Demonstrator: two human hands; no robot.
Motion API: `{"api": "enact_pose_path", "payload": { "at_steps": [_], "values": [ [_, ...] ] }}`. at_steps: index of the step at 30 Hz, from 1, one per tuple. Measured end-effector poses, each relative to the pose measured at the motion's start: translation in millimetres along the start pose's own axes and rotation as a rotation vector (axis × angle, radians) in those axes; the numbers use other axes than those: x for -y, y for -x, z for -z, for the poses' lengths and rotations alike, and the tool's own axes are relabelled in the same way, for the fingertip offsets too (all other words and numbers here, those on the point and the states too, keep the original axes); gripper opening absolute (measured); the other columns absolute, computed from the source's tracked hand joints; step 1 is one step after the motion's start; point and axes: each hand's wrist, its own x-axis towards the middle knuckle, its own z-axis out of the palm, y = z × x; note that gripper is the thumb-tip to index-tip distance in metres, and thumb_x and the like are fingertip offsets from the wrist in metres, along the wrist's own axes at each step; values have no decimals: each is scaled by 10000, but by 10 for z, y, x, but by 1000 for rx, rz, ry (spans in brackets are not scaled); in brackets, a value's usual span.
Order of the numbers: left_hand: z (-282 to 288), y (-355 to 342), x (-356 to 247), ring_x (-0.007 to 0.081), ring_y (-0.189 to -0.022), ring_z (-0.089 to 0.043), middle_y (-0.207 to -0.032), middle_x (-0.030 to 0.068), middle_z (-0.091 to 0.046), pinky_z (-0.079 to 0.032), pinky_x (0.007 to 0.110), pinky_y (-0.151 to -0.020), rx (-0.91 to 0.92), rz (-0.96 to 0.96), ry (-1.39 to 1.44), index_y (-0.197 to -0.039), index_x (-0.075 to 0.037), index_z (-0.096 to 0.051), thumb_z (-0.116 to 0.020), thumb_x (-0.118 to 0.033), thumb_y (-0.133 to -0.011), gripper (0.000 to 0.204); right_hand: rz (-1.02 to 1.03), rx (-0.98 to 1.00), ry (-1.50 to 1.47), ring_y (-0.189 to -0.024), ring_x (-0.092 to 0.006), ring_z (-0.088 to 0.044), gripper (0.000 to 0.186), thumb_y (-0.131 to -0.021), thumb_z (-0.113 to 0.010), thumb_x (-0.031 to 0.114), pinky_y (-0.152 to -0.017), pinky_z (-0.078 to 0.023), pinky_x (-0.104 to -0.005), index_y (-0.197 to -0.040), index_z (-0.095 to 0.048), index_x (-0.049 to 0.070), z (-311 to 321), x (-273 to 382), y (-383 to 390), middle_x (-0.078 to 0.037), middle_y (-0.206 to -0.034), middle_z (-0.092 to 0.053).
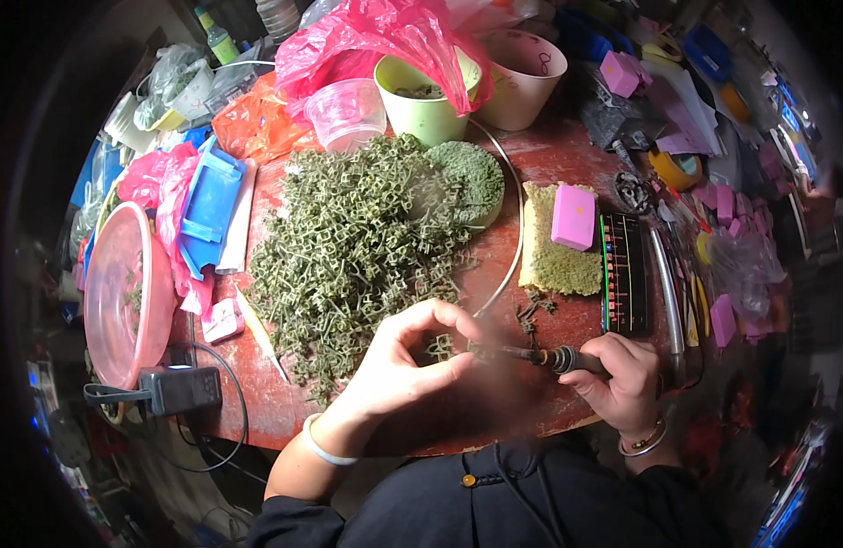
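Note:
My left hand (394, 361) is closed in a pinch, its thumb and forefinger curled around a small green openwork piece (439, 347). My right hand (621, 379) grips a soldering iron (558, 358) by its dark handle. The iron's thin tip points left, close to my left fingertips; blur there hides whether it touches the piece. A faint haze hangs below the tip. Beyond my left hand spreads a large heap of similar green pieces (344, 237). A few loose dark green bits (533, 310) lie on the red table (495, 402).
A pink block (574, 217) rests on a yellow-green sponge-like pad (545, 265), beside a black panel (625, 274). A white cable (517, 196) curves past them. Green (421, 119) and white (522, 82) buckets stand behind. At left are a pink bowl (115, 297) and a black box (179, 388).

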Motion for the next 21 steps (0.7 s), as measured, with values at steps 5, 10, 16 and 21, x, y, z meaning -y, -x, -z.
{"api": "enact_pose_path", "payload": {
  "at_steps": [5, 10, 16, 21],
  "values": [
    [3, 6, -14, 186, -1022, -637, -1047, 107, -687, -481, 344, -954, 12, 7, -15, -1021, -17, -616, -732, -68, -863, 203, 6, 4, 8, -513, -231, -586, 395, -803, -819, 374, -467, -435, -340, -785, -588, 54, -39, -2, 2, -57, -626, -558],
    [-4, 6, -32, 189, -1026, -639, -1045, 108, -688, -481, 347, -963, 11, 13, -17, -1015, -16, -619, -726, -56, -858, 194, 14, 9, 26, -515, -236, -588, 397, -802, -819, 377, -468, -442, -344, -788, -589, 53, -48, -3, -2, -60, -629, -563],
    [-18, 1, -49, 187, -1030, -637, -1048, 104, -687, -479, 343, -965, 7, 15, -17, -1017, -15, -623, -724, -53, -857, 193, 8, 19, 37, -521, -243, -594, 403, -805, -816, 378, -472, -448, -347, -788, -587, 47, -39, 1, -6, -66, -639, -573],
    [-17, 2, -57, 184, -1031, -637, -1047, 100, -687, -478, 341, -966, 10, 26, -23, -1019, -15, -626, -724, -56, -858, 193, 9, 22, 29, -522, -239, -596, 407, -812, -810, 382, -473, -450, -347, -789, -587, 42, -43, -3, -7, -69, -641, -574]
  ]
}}
